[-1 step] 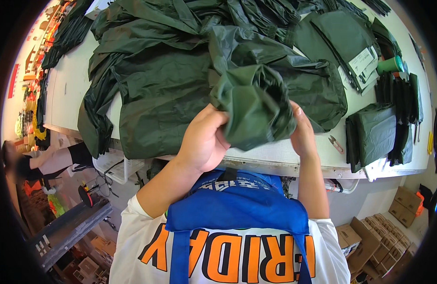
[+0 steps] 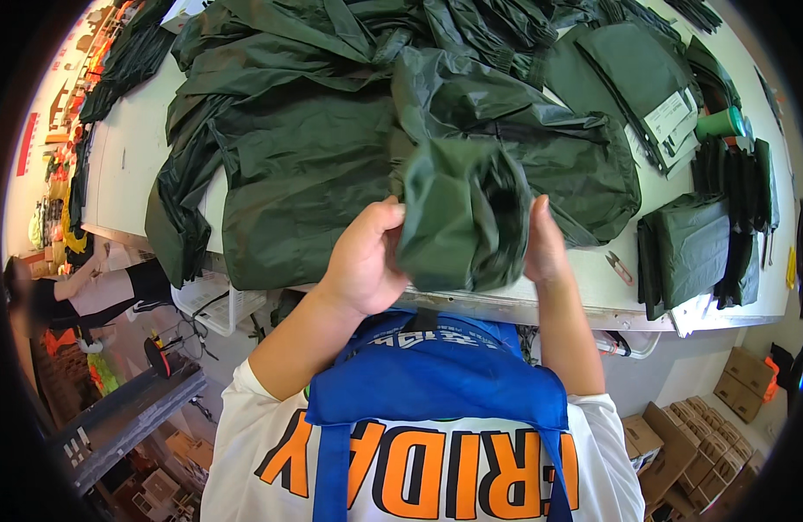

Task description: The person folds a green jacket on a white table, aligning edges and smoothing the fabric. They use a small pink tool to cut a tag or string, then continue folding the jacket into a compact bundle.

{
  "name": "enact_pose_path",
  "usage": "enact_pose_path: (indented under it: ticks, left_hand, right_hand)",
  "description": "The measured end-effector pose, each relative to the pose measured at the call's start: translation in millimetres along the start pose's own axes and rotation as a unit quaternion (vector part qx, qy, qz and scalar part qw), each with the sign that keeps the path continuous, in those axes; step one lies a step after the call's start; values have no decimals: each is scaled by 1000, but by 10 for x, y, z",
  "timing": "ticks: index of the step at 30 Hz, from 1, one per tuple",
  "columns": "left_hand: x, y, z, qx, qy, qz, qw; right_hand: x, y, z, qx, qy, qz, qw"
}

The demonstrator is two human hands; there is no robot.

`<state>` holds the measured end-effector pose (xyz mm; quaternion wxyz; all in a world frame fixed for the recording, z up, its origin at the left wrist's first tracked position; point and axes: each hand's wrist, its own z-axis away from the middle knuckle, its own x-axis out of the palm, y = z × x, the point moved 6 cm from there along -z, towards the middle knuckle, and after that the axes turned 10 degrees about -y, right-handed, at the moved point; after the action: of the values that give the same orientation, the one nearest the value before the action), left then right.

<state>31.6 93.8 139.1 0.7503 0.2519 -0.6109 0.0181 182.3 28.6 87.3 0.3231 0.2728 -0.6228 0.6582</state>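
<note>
Both of my hands hold up a bunched piece of dark green, shiny fabric [image 2: 458, 217] just above the front edge of the white table [image 2: 123, 165]. My left hand [image 2: 362, 261] grips its left side, fingers curled into the cloth. On the other side my right hand [image 2: 545, 239] presses flat against it, the fingers partly hidden behind the fabric. The bundle runs on into a large dark green garment [image 2: 306, 165] spread over the table. I wear a blue apron [image 2: 436, 374] over a white shirt.
More dark green garments are heaped at the back of the table. Folded ones [image 2: 689, 252] and flat packs with white labels [image 2: 654, 104] lie at the right, near a green cylinder [image 2: 719, 122] and small snips [image 2: 617, 265]. Another person [image 2: 71, 291] stands at the left. Cardboard boxes [image 2: 706, 444] sit on the floor, lower right.
</note>
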Motion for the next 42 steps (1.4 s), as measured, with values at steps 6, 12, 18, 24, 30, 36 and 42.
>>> enact_pose_path:
  ticks: [6,12,18,24,30,36,42]
  left_hand:
    - [-43,385,252,-115,55,-390,912]
    - [482,549,568,353,195,-753,520]
    - [-7,583,571,226,104,-885,393]
    - [-430,1411,762,289,341,-820,356]
    - [-1820,2080,1369,22,496,-497,712]
    - [-2604,2467,1290,20,457,-466,757]
    - [-2801,2768,1263,-147,465,-541,685]
  right_hand:
    - [456,339,-403,175,-225,51,957]
    - [541,102,-845,-53,24,511,858]
    - [450,43,-1110,-186,136,302,925]
    - [1398,398,-711,-204,-142,597,763]
    - [243,-195,-824,-172,-10,802,571]
    - [-1564,-1331,-552,72,230,929,282]
    - [-2387,-2254,-433,103,248,912,310]
